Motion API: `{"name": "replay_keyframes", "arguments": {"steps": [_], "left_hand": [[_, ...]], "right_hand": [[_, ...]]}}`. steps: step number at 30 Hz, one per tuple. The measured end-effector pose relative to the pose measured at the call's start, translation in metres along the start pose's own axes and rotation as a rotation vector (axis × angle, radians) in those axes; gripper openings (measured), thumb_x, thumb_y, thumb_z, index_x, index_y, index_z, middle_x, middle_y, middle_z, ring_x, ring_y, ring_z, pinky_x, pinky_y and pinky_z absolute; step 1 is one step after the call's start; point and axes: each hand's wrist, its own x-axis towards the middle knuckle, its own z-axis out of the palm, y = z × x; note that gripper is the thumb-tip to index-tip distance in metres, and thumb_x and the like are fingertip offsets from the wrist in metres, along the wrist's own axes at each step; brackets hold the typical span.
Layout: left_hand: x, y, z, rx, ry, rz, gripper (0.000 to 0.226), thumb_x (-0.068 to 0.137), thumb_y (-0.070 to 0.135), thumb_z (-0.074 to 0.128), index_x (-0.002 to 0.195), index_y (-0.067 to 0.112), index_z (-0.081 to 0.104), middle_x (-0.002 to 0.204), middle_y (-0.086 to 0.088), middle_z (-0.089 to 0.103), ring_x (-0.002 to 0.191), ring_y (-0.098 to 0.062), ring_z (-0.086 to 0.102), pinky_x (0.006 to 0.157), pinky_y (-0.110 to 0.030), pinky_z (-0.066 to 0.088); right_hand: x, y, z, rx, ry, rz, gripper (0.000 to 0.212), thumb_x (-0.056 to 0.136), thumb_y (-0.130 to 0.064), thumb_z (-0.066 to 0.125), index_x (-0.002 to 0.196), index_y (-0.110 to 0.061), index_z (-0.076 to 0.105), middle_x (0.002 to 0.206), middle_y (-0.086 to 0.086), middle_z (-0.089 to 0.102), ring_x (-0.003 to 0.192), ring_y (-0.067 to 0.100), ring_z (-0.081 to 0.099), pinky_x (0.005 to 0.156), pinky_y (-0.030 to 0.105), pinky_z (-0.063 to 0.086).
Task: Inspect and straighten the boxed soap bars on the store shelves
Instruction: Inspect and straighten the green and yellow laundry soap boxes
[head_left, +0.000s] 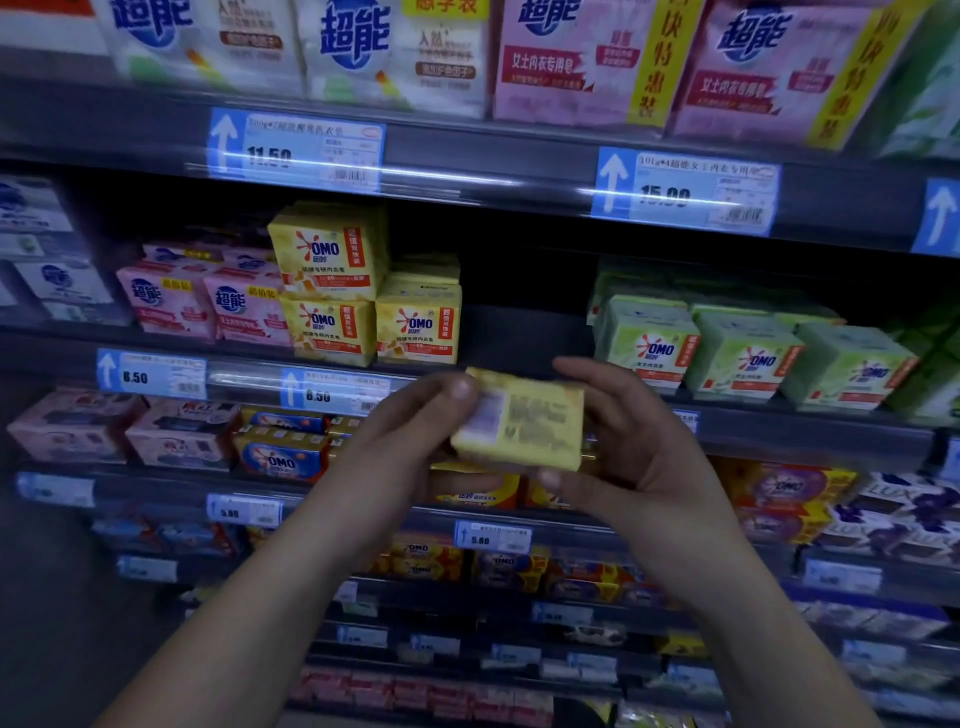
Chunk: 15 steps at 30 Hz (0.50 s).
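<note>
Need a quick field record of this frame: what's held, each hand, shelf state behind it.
held: yellow soap box, off the shelf, printed side facing the camera, text blurred
left hand: left hand grips the box's left end, thumb on top
right hand: right hand grips its right end
shelf behind: yellow OMO boxes stacked, three fronts showing
right of stack: bare shelf stretch, then green OMO boxes
left of stack: pink boxes

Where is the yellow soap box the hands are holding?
The yellow soap box is centre of the head view, gripped between left hand and right hand, before the gap between stacked yellow OMO boxes and green OMO boxes.
</note>
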Motion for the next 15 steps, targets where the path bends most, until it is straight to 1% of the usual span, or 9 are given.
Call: {"name": "replay_keyframes", "arguments": {"steps": [1, 3, 5, 6, 8, 9, 10, 12, 15], "left_hand": [[0.000, -0.001, -0.001, -0.011, 0.002, -0.006, 0.028, 0.088, 0.036, 0.068, 0.108, 0.019, 0.078, 0.109, -0.006, 0.081, 0.102, -0.025, 0.078, 0.077, -0.033, 0.065], [0.001, -0.001, -0.002, -0.018, 0.011, 0.052, 0.027, 0.086, 0.022, 0.071, 0.111, 0.013, 0.077, 0.102, -0.007, 0.082, 0.095, -0.022, 0.079, 0.074, -0.028, 0.063], [0.000, 0.000, -0.003, -0.024, 0.014, 0.125, 0.040, 0.081, 0.015, 0.080, 0.120, 0.007, 0.071, 0.103, -0.009, 0.081, 0.096, -0.022, 0.078, 0.076, -0.024, 0.061], [0.000, 0.000, -0.004, -0.015, 0.013, 0.151, 0.047, 0.077, 0.016, 0.083, 0.121, 0.007, 0.069, 0.105, -0.009, 0.081, 0.099, -0.023, 0.078, 0.078, -0.025, 0.060], [0.000, 0.000, -0.004, 0.011, 0.008, 0.178, 0.054, 0.071, 0.021, 0.083, 0.121, 0.008, 0.069, 0.106, -0.009, 0.081, 0.101, -0.022, 0.077, 0.082, -0.025, 0.060], [-0.001, 0.000, -0.003, 0.021, 0.003, 0.179, 0.055, 0.070, 0.019, 0.083, 0.122, 0.007, 0.068, 0.107, -0.009, 0.080, 0.101, -0.022, 0.077, 0.083, -0.025, 0.059], [-0.002, 0.000, -0.002, 0.036, -0.001, 0.181, 0.056, 0.070, 0.017, 0.084, 0.123, 0.006, 0.067, 0.108, -0.009, 0.080, 0.102, -0.022, 0.077, 0.084, -0.026, 0.059], [-0.005, 0.001, 0.002, 0.120, 0.021, 0.224, 0.058, 0.068, 0.021, 0.087, 0.121, 0.011, 0.068, 0.109, -0.008, 0.080, 0.103, -0.024, 0.076, 0.084, -0.029, 0.061], [-0.012, 0.006, 0.010, 0.421, 0.202, 0.389, 0.060, 0.060, 0.045, 0.091, 0.114, 0.029, 0.069, 0.105, 0.007, 0.076, 0.098, -0.016, 0.075, 0.074, -0.028, 0.062]], "right_hand": [[0.001, 0.001, 0.000, -0.007, -0.016, -0.022, 0.068, 0.087, 0.010, 0.073, 0.143, -0.021, 0.050, 0.137, -0.005, 0.067, 0.126, 0.019, 0.064, 0.092, 0.035, 0.059], [0.003, 0.003, -0.001, 0.012, -0.027, -0.037, 0.073, 0.085, 0.014, 0.073, 0.145, -0.020, 0.049, 0.147, -0.007, 0.061, 0.129, 0.017, 0.063, 0.091, 0.032, 0.059], [0.004, 0.002, -0.002, 0.030, -0.033, -0.007, 0.080, 0.081, -0.003, 0.084, 0.149, -0.025, 0.047, 0.152, -0.014, 0.055, 0.133, 0.010, 0.060, 0.094, 0.031, 0.058], [0.004, 0.002, -0.002, 0.032, -0.031, 0.019, 0.082, 0.079, -0.014, 0.088, 0.149, -0.029, 0.047, 0.150, -0.018, 0.056, 0.132, 0.008, 0.060, 0.094, 0.028, 0.058], [0.004, 0.001, -0.001, 0.034, 0.009, 0.048, 0.074, 0.080, -0.029, 0.087, 0.145, -0.031, 0.052, 0.136, -0.024, 0.065, 0.122, 0.002, 0.065, 0.089, 0.020, 0.057], [0.005, 0.002, 0.000, 0.048, 0.037, 0.047, 0.068, 0.081, -0.034, 0.084, 0.143, -0.029, 0.055, 0.129, -0.024, 0.070, 0.117, 0.002, 0.068, 0.086, 0.017, 0.056], [0.005, 0.003, 0.000, 0.075, 0.061, 0.043, 0.065, 0.081, -0.034, 0.082, 0.141, -0.025, 0.057, 0.126, -0.020, 0.072, 0.114, 0.003, 0.069, 0.085, 0.017, 0.056], [0.006, 0.006, 0.000, 0.147, 0.069, 0.041, 0.063, 0.082, -0.025, 0.079, 0.142, -0.022, 0.058, 0.130, -0.013, 0.073, 0.120, 0.011, 0.069, 0.089, 0.021, 0.057], [0.006, 0.008, 0.004, 0.431, -0.023, 0.106, 0.062, 0.087, -0.018, 0.072, 0.147, -0.021, 0.056, 0.141, 0.008, 0.067, 0.131, 0.028, 0.062, 0.104, 0.037, 0.054]]}}
